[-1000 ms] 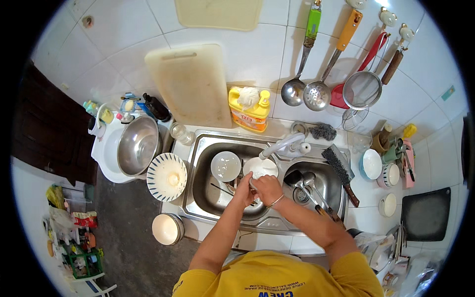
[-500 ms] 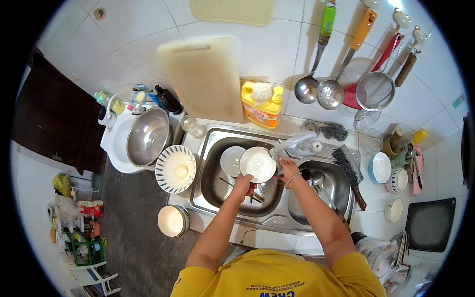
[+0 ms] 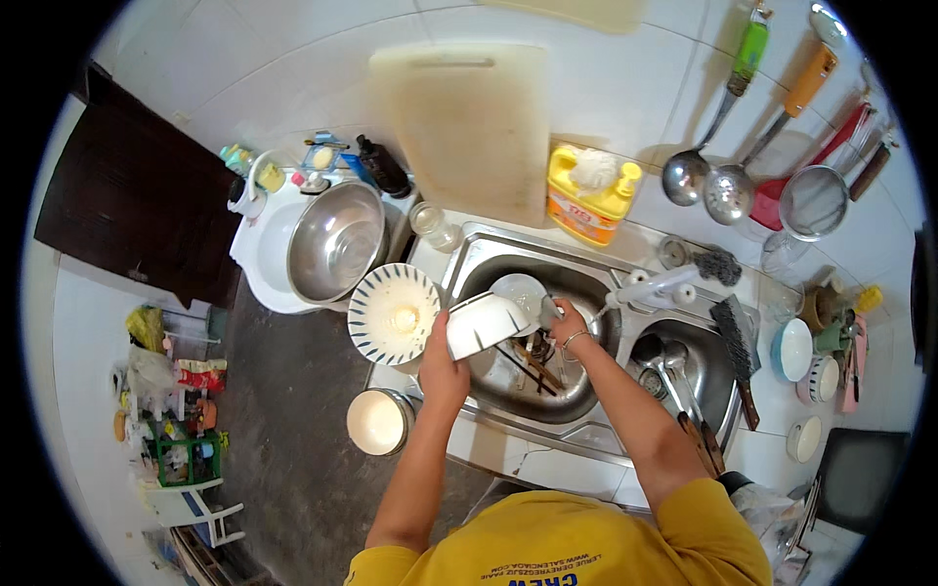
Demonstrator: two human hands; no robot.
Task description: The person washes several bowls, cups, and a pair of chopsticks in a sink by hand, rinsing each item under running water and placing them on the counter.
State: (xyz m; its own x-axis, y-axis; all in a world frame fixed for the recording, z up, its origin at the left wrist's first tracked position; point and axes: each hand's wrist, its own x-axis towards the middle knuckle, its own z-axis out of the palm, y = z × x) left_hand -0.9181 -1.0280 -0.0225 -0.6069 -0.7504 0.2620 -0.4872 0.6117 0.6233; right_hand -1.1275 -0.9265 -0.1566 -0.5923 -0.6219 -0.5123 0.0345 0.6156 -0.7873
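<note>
My left hand [image 3: 445,373] is closed on the rim of a white bowl with dark stripes [image 3: 486,328], tipped on its side over the left sink basin [image 3: 586,383]. My right hand [image 3: 569,325] is closed just right of the bowl, over the same basin. A small greyish piece [image 3: 549,313] shows at its fingertips; its kind is unclear. Behind the held bowl, another white bowl [image 3: 520,293] lies in the basin. Chopsticks [image 3: 529,369] and other utensils lie on the basin floor. Part of the held bowl is hidden by my left hand.
A large striped bowl [image 3: 395,314] and stacked bowls [image 3: 379,422] stand left of the sink. The faucet [image 3: 650,285] reaches over the basins. Ladles [image 3: 676,357] lie in the right basin; a brush [image 3: 735,342] rests at its edge. A yellow jug [image 3: 590,200] stands behind.
The bowl has moved left, away from the faucet, and turned from facing up onto its side. My right hand has drawn away from the faucet. The whole view has shifted.
</note>
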